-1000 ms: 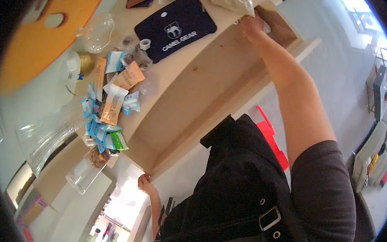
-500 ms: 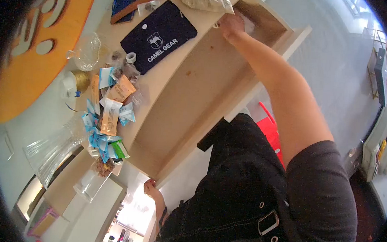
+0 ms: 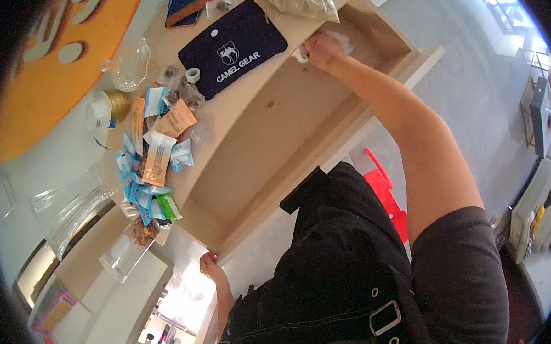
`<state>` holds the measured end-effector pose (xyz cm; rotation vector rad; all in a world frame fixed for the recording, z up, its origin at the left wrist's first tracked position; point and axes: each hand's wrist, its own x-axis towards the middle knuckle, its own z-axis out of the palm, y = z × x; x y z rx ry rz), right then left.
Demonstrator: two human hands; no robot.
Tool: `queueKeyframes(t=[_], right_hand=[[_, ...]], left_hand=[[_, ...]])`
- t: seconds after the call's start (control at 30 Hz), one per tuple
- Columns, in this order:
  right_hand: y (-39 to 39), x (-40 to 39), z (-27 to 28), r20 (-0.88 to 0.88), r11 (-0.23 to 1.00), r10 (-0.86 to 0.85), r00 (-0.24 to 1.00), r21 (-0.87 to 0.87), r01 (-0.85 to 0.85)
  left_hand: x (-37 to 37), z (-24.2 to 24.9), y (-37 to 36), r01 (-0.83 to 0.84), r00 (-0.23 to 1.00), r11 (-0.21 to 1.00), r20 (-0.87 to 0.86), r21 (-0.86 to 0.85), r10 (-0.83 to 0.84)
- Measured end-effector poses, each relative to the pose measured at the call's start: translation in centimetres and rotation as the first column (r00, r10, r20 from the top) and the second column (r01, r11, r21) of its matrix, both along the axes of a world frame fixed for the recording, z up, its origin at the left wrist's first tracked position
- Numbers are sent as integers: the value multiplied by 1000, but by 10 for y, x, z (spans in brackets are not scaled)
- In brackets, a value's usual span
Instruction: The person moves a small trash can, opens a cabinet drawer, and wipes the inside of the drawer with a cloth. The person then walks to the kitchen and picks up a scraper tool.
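Note:
My right hand is inside the pulled-out drawer, closed over a crumpled white tissue and pressed toward the tabletop side at the far end. White edges of the tissue show on both sides of the fingers. My left hand grips the drawer's near-end corner, with its fingertips at the rim. A few small brown spots mark the drawer's pale bottom. Beside the drawer, on the tabletop, lies a dark pouch with "CAMEL GEAR" lettering.
Several wrapped snack packets are heaped on the table near a clear glass dish. A plastic bag of pale contents lies at the far end. A clear jar lies tipped at the near end. A red stool stands below the drawer.
My right hand has moved slightly left and down along the drawer's far end with the white tissue. My left hand stays at the drawer corner. The view has shifted slightly.

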<state>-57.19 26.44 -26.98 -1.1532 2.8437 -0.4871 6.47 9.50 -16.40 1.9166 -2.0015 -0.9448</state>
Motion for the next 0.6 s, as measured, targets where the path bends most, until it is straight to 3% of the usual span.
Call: queueKeyframes(t=[0.1,0.2,0.3,0.37,0.43,0.47,0.53,0.6], right_hand=[[-10,14,-44,211,925,364,907,36,-379],[0,40,25,519,861,409,751,53,-506],[9,25,41,325,917,354,877,61,-393],[6,2,90,279,877,60,958,444,-184],[20,-41,51,100,862,41,994,500,-86],[35,-47,41,-52,925,127,990,367,-100],[52,-69,-33,201,985,3,979,166,-38],[50,-39,-62,230,970,-125,965,232,71]], left_hand=[[0,-1,1,24,999,998,47,-53,-21],[-3,1,-2,2,994,1000,111,-21,0],[-8,4,0,-30,998,999,47,-26,31],[-2,-1,-1,-13,999,1000,29,-24,14],[14,-9,-6,17,999,1000,28,-13,-17],[16,-11,-5,-27,1000,1000,-4,-11,27],[12,-13,-4,-111,991,994,-72,-7,110],[17,-13,-6,-74,995,997,-63,-29,72]])
